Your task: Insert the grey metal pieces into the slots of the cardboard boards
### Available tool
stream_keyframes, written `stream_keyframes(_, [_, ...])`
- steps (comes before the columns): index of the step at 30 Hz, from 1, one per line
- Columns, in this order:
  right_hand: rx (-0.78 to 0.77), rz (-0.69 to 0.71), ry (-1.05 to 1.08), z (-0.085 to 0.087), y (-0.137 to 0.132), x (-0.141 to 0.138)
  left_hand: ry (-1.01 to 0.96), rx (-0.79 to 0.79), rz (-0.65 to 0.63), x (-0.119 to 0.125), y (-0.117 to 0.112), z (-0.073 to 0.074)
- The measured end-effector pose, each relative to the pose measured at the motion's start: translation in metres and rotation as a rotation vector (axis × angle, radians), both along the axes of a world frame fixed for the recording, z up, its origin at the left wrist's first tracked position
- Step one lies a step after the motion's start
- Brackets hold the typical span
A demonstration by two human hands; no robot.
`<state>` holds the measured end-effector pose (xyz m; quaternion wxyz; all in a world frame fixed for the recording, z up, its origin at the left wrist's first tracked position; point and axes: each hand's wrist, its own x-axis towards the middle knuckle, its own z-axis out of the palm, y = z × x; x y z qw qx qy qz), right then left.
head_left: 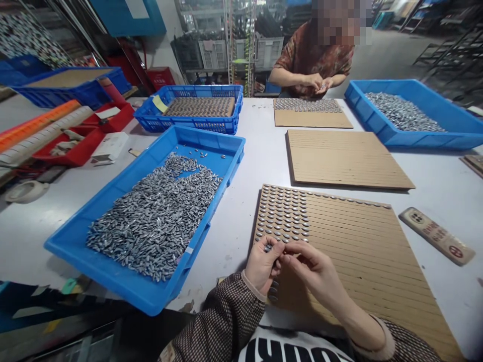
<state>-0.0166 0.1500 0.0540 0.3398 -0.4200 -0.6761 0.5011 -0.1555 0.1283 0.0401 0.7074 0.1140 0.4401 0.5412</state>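
Observation:
My left hand (263,264) is closed over the near left part of a slotted cardboard board (362,251), with small silver spindle-shaped metal pieces showing between its curled fingers. Beside it, my right hand (319,274) has its thumb and index finger drawn together at the left fingertips; whatever they pinch is too small to make out. Rows of the same metal pieces (285,211) lie in the board's left slots, and a single line of them runs along its far edge. A blue tray (211,229) to the left holds a large heap of loose metal pieces (154,216).
Across the table a co-worker (313,55) handles pieces over another partly filled board (309,119). Between us lies a slotted board (347,161). A second blue tray (415,141) stands far right, a blue crate (188,125) far left, and a marked beige block (437,236) at right.

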Motion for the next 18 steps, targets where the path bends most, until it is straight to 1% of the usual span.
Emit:
stream_keyframes(3, [0.087, 0.005, -0.063, 0.003, -0.003, 0.002, 0.0, 0.012, -0.003, 0.002, 0.0, 0.0])
stream_keyframes(6, [0.135, -0.013, -0.127, 0.004, -0.002, 0.005, 0.021, -0.01, -0.024, 0.004, 0.0, -0.001])
stream_keyframes(8, [0.119, -0.015, -0.155, 0.004, -0.001, 0.007, 0.021, -0.006, -0.05, 0.006, -0.001, -0.003])
stream_keyframes(11, [0.08, 0.002, -0.182, 0.004, 0.001, 0.015, -0.021, 0.001, -0.127, 0.012, -0.004, -0.005])
stream_keyframes(13, [0.092, -0.031, -0.19, 0.002, 0.003, 0.025, -0.057, -0.045, -0.17, 0.013, -0.004, -0.004])
stream_keyframes(14, [0.106, -0.067, -0.194, 0.0, 0.004, 0.032, -0.074, -0.082, -0.168, 0.011, -0.003, -0.003])
stream_keyframes(16, [0.149, -0.149, -0.216, -0.007, 0.008, 0.047, -0.129, -0.164, -0.093, 0.003, 0.001, 0.002])
stream_keyframes(18, [0.212, -0.177, -0.261, -0.017, 0.013, 0.061, -0.212, -0.213, 0.073, -0.01, 0.008, 0.008])
